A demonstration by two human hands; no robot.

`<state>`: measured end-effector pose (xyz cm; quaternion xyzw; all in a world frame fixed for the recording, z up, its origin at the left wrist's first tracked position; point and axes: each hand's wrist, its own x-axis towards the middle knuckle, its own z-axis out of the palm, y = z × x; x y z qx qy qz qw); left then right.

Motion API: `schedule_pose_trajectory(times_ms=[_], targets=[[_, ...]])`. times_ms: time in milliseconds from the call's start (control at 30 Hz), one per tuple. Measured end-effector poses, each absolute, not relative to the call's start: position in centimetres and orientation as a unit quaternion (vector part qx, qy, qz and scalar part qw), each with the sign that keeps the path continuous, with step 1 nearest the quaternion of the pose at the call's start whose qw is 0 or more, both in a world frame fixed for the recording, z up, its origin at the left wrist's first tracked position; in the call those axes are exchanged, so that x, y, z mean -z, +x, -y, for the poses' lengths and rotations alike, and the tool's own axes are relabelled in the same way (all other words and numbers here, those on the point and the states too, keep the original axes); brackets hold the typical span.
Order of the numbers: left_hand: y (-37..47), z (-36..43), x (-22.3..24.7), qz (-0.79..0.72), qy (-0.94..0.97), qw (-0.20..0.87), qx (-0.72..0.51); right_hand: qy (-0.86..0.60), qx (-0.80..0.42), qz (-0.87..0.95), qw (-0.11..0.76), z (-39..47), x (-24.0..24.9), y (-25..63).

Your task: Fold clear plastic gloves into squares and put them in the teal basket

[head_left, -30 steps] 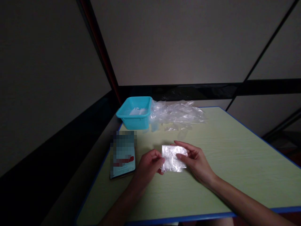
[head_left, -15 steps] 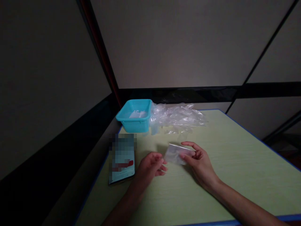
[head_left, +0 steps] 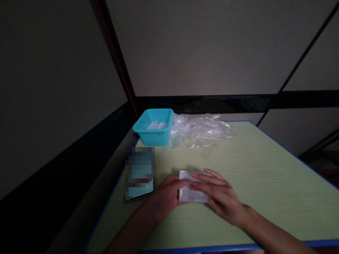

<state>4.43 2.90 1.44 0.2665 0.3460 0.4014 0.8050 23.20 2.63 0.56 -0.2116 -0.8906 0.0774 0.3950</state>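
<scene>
A small clear plastic packet (head_left: 194, 194) is held between both hands above the table. My left hand (head_left: 168, 195) grips its left edge, thumb on top and the other fingers underneath. From the right, my right hand (head_left: 222, 194) lies over the packet, its fingers stretched across the upper face and its thumb partly hidden below. Whatever the packet contains is too blurred to tell.
On the pale green table (head_left: 251, 176) a turquoise basket (head_left: 155, 138) holds white and clear packets at the back left. Crumpled clear plastic bags (head_left: 203, 127) lie beside it. A phone (head_left: 140, 176), partly pixelated, rests at the left edge.
The packet has come nearer and turned. My left hand has moved right and closed on its edge. My right hand has shifted from pinching it to spreading its fingers over it.
</scene>
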Motion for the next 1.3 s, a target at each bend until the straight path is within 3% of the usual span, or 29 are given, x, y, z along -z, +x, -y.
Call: schedule_pose_trajectory(times_ms=[200,400,567,1300], targets=[[4.5,-3.1,-1.6,-0.394,0.213,0.782,-0.434,-0.273,-0.212,0.823,0.451,-2.5,-1.2,22.8],[4.7,-3.1,-2.6,-0.424,0.209,0.764,-0.439,-0.318,-0.544,0.587,0.509,-3.2,-1.0,22.5],[4.8,-3.1,-2.9,-0.421,0.221,0.761,-0.441,-0.256,-0.686,0.478,0.485,-3.5,-0.7,21.7],[4.7,-2.9,-2.5,-0.347,0.216,0.822,-0.396,-0.371,-0.638,0.428,0.521,-3.8,-1.3,21.6]])
